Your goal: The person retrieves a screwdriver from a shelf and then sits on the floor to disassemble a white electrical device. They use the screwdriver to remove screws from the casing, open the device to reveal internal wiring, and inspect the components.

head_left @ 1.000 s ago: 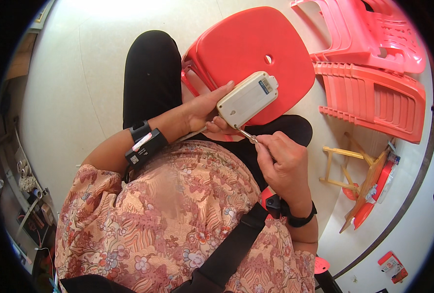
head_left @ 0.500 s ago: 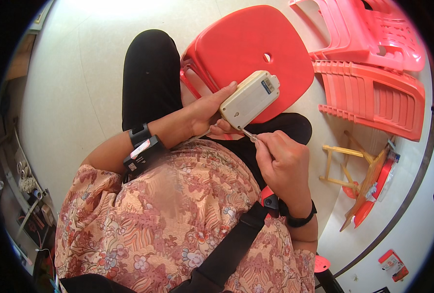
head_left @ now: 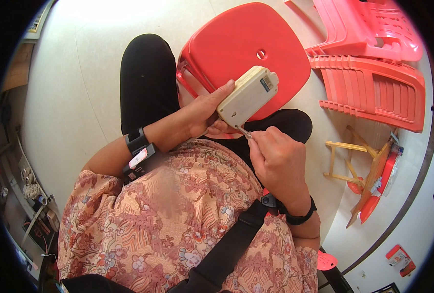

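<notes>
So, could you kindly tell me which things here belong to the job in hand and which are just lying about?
In use:
left hand
cream box-shaped device
right hand
thin metal tool

Lying about:
red stool
stacked pink chairs
small wooden frame

Bright, even daylight fills the frame, strongest on the pale floor point(head_left: 65, 97) at the upper left, where it nearly washes out. Shadows are soft and short. The fisheye bends straight edges toward a black rim, and the lower left corner is dim and slightly blurred.
</notes>
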`<state>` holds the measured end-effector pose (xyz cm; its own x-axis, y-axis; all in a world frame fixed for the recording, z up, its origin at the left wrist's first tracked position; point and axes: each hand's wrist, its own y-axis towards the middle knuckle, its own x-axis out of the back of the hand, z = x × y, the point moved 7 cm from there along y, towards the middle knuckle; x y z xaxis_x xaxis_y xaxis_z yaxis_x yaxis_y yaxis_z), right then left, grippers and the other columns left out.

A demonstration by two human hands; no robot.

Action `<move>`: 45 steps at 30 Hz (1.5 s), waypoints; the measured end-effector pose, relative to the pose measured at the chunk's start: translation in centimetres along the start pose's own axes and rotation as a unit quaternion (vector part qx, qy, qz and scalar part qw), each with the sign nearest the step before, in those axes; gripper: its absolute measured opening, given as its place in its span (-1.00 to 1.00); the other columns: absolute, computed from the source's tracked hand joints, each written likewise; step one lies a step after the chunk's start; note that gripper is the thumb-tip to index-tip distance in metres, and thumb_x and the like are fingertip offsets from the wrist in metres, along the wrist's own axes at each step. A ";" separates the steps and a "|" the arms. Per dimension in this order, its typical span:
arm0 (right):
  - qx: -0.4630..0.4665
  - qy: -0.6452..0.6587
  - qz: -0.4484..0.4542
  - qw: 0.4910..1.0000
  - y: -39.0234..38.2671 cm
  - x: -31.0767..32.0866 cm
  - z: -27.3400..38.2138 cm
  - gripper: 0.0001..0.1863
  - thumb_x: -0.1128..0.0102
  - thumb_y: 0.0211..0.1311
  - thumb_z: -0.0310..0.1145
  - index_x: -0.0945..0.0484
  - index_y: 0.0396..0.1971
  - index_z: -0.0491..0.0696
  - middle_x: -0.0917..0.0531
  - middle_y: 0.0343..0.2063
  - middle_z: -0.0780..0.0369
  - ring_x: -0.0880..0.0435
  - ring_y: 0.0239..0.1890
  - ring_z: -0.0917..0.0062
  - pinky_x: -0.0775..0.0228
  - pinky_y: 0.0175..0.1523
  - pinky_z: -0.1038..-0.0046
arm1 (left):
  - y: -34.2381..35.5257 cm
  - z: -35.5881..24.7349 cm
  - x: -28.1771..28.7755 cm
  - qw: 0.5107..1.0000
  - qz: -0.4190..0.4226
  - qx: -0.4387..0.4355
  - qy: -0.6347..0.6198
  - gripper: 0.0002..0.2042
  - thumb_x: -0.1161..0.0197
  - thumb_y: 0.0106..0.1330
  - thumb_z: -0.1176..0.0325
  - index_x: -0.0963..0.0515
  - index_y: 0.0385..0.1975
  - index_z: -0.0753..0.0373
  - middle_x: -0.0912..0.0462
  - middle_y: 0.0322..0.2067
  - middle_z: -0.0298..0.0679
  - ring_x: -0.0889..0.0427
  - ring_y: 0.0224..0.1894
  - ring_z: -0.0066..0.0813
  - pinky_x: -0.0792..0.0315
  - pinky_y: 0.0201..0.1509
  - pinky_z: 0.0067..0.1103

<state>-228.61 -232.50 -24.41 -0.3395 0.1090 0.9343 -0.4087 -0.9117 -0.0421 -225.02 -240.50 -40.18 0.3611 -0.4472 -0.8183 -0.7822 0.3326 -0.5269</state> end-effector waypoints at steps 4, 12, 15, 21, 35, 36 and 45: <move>0.031 -0.023 0.005 0.999 -0.2 0.0 0.3 -0.86 -0.27 0.06 -0.41 -0.47 -0.48 -0.07 -0.42 -0.56 0.23 -0.55 -0.51 0.40 -0.32 -0.52 0.37 | 0.0 -0.1 0.0 1.000 -0.009 -0.013 -0.004 -0.29 0.22 0.41 -0.28 -0.43 0.03 0.38 -0.60 -0.50 -0.07 -0.23 -0.82 -0.74 -0.03 -0.87 -0.78; 0.032 0.000 -0.006 0.999 -0.6 -0.1 0.0 -0.86 -0.26 0.04 -0.43 -0.46 -0.46 -0.08 -0.42 -0.55 0.22 -0.54 -0.51 0.38 -0.33 -0.51 0.38 | -0.1 0.0 0.2 1.000 -0.018 -0.013 -0.003 -0.26 0.23 0.40 -0.30 -0.41 0.04 0.40 -0.58 -0.52 -0.06 -0.22 -0.84 -0.73 -0.14 -0.86 -0.77; 0.055 -0.010 0.000 0.998 -0.7 -0.4 0.2 -0.86 -0.24 -0.04 -0.45 -0.45 -0.47 -0.09 -0.41 -0.55 0.22 -0.53 -0.51 0.39 -0.34 -0.50 0.39 | -0.2 -0.1 0.0 1.000 -0.012 -0.003 0.002 -0.25 0.23 0.39 -0.30 -0.40 0.04 0.42 -0.58 -0.53 -0.05 -0.20 -0.84 -0.73 -0.22 -0.83 -0.77; 0.106 -0.031 -0.002 0.994 -0.7 -0.5 0.4 -0.83 -0.19 -0.18 -0.46 -0.45 -0.50 -0.11 -0.39 -0.55 0.23 -0.49 -0.51 0.42 -0.36 -0.50 0.43 | -0.5 -0.1 -0.7 1.000 -0.018 -0.015 -0.015 -0.29 0.20 0.41 -0.26 -0.44 0.01 0.40 -0.56 -0.56 -0.14 -0.18 -0.83 -0.73 -0.20 -0.81 -0.79; -0.045 0.035 -0.121 0.991 0.4 1.7 -2.2 -0.87 -0.22 0.22 -0.37 -0.46 -0.37 -0.05 -0.54 -0.65 0.23 -0.56 -0.64 0.28 -0.34 -0.56 0.35 | -1.7 -4.7 -1.7 0.989 -0.107 -0.090 0.050 -0.42 0.11 0.40 -0.23 -0.51 -0.09 0.23 -0.55 -0.49 -0.27 -0.19 -0.76 -0.71 -0.01 -0.79 -0.75; -0.041 0.044 -0.134 0.989 0.5 1.7 -2.2 -0.88 -0.22 0.22 -0.38 -0.47 -0.35 -0.06 -0.56 -0.62 0.22 -0.58 -0.61 0.28 -0.36 -0.54 0.36 | -1.8 -4.8 -1.8 0.989 -0.105 -0.085 0.051 -0.43 0.10 0.39 -0.24 -0.51 -0.11 0.21 -0.55 -0.49 -0.28 -0.19 -0.76 -0.71 0.00 -0.79 -0.75; -0.049 0.131 -0.196 0.971 0.6 1.8 -2.5 -0.72 -0.31 0.08 -0.54 -0.50 -0.18 -0.14 -0.63 -0.42 0.11 -0.64 -0.41 0.20 -0.48 -0.33 0.30 | -1.9 -6.5 -2.1 0.982 -0.084 -0.146 0.081 -0.42 0.08 0.37 -0.26 -0.52 -0.15 0.20 -0.53 -0.53 -0.30 -0.22 -0.77 -0.69 0.00 -0.78 -0.75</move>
<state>-231.55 -231.86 -23.65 -0.3396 0.5486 0.7640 -0.6248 -0.7387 0.2528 -227.63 -245.62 -35.95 0.4296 -0.6097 -0.6661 -0.8400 0.0009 -0.5426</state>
